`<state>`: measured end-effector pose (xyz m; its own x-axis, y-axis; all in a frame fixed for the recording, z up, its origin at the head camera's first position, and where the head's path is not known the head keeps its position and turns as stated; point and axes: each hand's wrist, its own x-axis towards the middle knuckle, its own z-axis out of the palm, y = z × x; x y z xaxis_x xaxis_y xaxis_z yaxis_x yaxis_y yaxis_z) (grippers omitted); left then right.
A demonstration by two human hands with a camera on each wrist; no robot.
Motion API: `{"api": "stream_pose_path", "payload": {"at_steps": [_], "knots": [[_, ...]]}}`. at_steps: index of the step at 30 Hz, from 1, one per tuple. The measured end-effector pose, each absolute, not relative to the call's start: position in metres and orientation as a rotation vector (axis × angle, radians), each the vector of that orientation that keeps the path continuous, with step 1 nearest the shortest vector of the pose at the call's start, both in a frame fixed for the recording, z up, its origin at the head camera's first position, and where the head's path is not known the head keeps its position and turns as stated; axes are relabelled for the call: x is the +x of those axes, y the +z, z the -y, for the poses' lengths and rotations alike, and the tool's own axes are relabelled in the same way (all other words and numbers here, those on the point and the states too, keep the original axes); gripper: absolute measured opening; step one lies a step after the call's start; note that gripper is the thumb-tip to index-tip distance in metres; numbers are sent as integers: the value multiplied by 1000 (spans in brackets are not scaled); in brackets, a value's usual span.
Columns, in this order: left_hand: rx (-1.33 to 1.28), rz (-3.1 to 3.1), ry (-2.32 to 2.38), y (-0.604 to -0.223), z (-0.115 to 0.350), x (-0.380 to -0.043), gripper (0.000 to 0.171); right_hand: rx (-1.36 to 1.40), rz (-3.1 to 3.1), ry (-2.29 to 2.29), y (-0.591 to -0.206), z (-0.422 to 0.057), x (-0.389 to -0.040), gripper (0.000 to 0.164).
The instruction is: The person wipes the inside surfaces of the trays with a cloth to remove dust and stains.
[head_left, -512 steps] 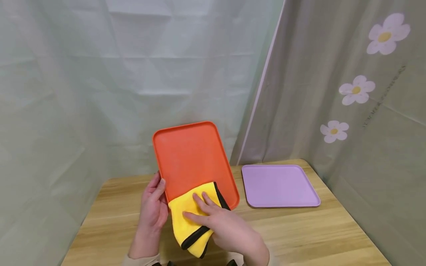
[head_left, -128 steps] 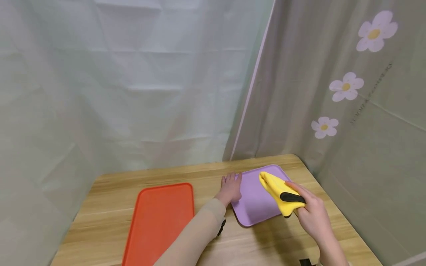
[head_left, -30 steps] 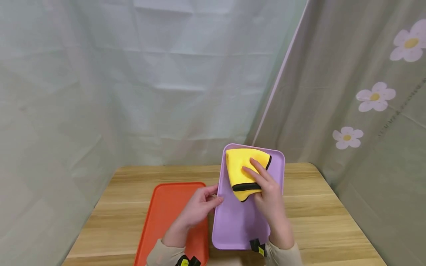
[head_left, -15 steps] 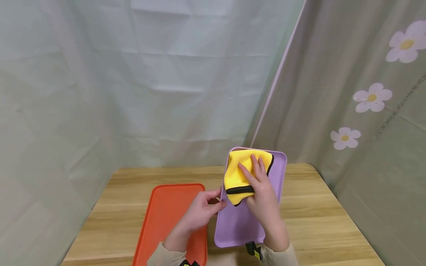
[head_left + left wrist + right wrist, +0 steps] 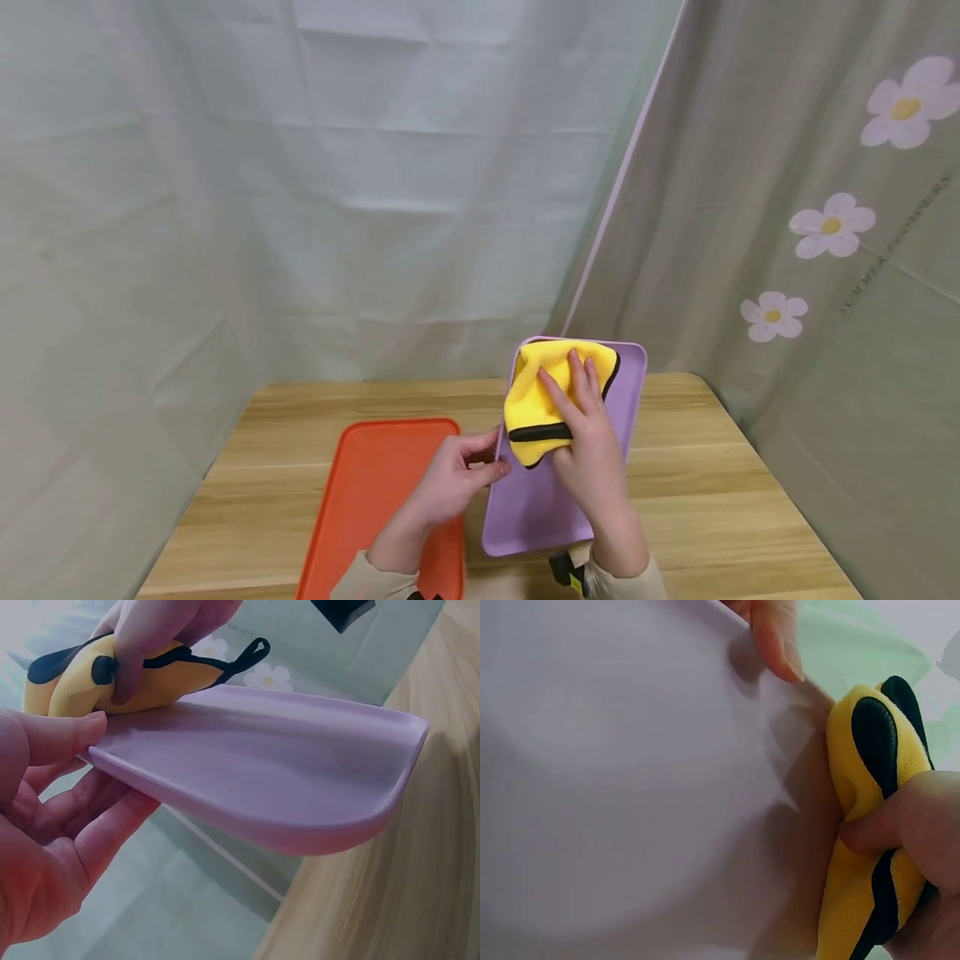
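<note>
A purple tray [image 5: 536,508] is raised at a tilt above the table, its left edge pinched between the thumb and fingers of my left hand [image 5: 450,479]. In the left wrist view that thumb [image 5: 67,737] lies over the rim, the fingers underneath. My right hand [image 5: 592,446] holds a folded yellow cloth [image 5: 532,400] with black edging against the tray's upper part, fingers spread over it. The right wrist view shows the thumb [image 5: 877,829] curled onto the cloth's fold. The cloth hides the tray's upper left surface.
A red-orange tray [image 5: 367,475] lies flat on the wooden table [image 5: 720,508], left of the purple one and partly under my left forearm. Pale curtains [image 5: 420,208] hang behind the table, and a flower-patterned one [image 5: 697,208] stands along the right side.
Earlier the cloth was on the raised orange tray, which now lies on the table. The purple tray has since been lifted and turned. Lately the cloth has slid slightly left across it.
</note>
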<state>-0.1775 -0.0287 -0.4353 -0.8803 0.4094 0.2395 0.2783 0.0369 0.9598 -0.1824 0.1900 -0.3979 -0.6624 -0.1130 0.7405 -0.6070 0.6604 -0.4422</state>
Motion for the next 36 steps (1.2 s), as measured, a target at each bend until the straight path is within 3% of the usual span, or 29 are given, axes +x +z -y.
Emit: {"api": "stream_pose_path", "payload": {"at_steps": [36], "knots": [[785, -1986, 2133, -434, 32, -178, 42, 442, 2225, 1070, -393, -240, -187, 83]]}}
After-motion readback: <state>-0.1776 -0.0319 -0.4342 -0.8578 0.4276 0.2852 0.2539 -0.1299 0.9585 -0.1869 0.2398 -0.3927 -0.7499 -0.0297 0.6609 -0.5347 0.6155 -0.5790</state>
